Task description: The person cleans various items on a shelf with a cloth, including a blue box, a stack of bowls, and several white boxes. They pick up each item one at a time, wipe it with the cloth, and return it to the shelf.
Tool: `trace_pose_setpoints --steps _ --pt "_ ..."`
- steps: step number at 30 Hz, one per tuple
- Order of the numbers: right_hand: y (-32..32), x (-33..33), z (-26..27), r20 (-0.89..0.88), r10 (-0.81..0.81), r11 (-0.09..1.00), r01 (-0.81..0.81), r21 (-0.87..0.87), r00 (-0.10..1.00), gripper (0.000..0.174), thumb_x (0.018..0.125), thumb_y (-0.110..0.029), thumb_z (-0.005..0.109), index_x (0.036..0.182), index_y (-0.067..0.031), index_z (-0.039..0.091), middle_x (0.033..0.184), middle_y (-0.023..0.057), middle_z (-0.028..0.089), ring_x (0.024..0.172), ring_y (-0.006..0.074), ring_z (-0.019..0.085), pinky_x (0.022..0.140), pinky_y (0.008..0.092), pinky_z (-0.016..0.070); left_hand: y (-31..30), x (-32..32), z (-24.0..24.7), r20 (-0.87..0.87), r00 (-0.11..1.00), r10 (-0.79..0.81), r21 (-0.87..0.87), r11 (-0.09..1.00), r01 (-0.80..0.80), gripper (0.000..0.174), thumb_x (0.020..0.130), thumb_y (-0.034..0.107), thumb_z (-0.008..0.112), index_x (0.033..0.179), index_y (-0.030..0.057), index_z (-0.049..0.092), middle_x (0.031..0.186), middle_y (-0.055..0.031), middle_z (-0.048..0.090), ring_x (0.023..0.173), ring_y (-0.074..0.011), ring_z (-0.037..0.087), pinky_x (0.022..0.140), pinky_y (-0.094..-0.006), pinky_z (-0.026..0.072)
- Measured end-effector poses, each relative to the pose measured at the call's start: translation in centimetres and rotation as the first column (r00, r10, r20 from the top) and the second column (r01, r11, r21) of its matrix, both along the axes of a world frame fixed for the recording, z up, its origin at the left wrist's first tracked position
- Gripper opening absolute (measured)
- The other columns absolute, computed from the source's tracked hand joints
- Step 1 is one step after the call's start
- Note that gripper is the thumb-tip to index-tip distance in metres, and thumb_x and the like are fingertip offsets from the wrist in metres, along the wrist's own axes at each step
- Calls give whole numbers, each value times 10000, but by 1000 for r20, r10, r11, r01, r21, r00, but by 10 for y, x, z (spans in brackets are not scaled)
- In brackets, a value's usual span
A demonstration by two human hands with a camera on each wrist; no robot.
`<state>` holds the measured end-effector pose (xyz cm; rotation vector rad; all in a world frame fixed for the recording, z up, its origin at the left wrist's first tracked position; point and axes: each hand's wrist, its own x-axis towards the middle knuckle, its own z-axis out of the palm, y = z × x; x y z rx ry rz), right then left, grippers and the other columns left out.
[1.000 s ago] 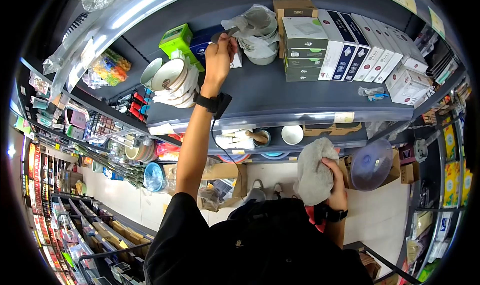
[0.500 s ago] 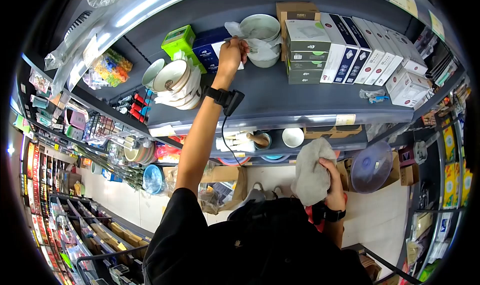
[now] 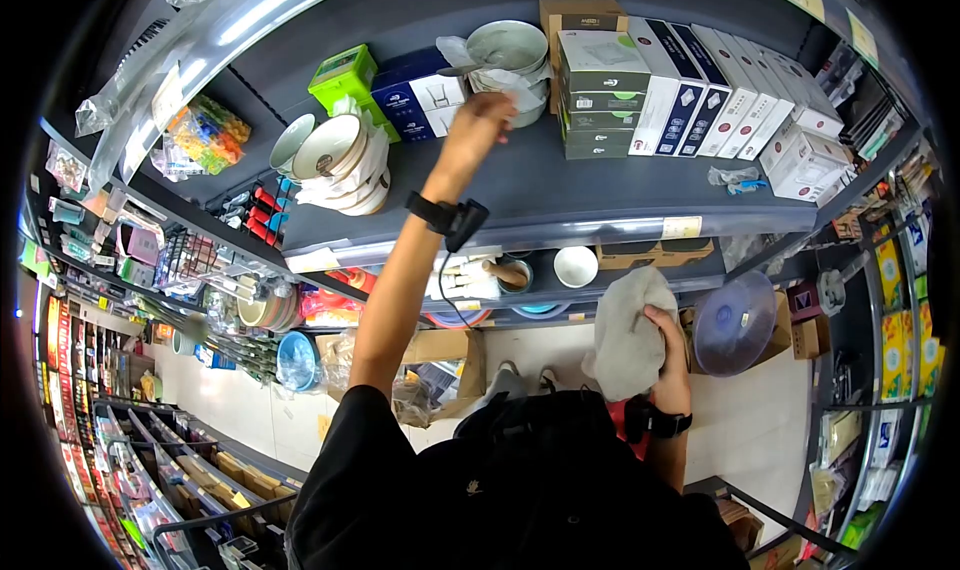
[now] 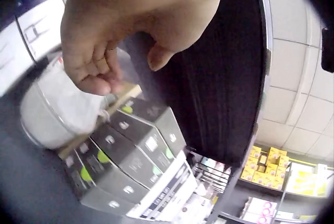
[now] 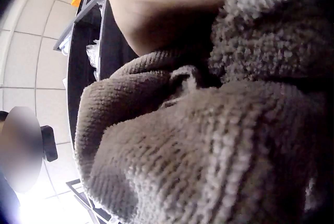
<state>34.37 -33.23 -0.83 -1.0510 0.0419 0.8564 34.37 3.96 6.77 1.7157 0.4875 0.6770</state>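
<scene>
My left hand (image 3: 478, 128) hovers in front of a stack of pale bowls (image 3: 507, 48), fingers loosely bent and nothing in them. White wrapping sits between the bowls, and a short grey handle (image 3: 458, 70) juts from the left of the top one. In the left wrist view the hand (image 4: 130, 31) overlaps the wrapped bowls (image 4: 57, 109). Lower right, my right hand (image 3: 672, 355) grips a bunched grey cloth (image 3: 632, 335) with a thick, looped weave. The cloth (image 5: 172, 146) fills most of the right wrist view and hides the fingers.
Left of the stack stand a blue box (image 3: 420, 100), a green box (image 3: 343, 78) and more wrapped bowls (image 3: 335, 160). Stacked grey boxes (image 3: 600, 95) stand close on its right. A lower shelf holds a white bowl (image 3: 576, 267) and a mortar with pestle (image 3: 508, 275).
My left hand has let go of the grey handle and drawn back down and right from it. The wrapping that covered the top bowl has shifted aside. My right hand still holds the cloth.
</scene>
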Motion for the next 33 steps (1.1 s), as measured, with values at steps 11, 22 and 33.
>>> trace_pose_setpoints --steps 11,22,33 --pt "-18 -7 2 25 -71 995 68 76 997 568 869 -256 654 1372 -50 487 1236 89 595 1132 226 576 969 346 455 -59 91 15 166 983 78 691 702 -172 832 731 242 859 1372 4 386 1338 -274 451 1198 -416 529 999 -451 473" --pt "-61 5 -8 3 -119 988 118 99 993 384 952 -273 566 1267 -54 573 1250 100 605 1159 231 581 995 366 471 -57 71 15 158 987 25 723 678 -133 558 769 193 821 1199 23 510 1246 -234 575 994 -428 648 855 -455 551" --pt "-20 33 -4 -112 -138 977 154 147 984 512 837 -257 685 1287 -41 573 1157 115 644 1053 261 633 915 386 519 -51 62 12 140 990 11 438 896 -72 559 854 287 775 1251 -10 516 1109 -159 636 933 -242 667 756 -319 571"
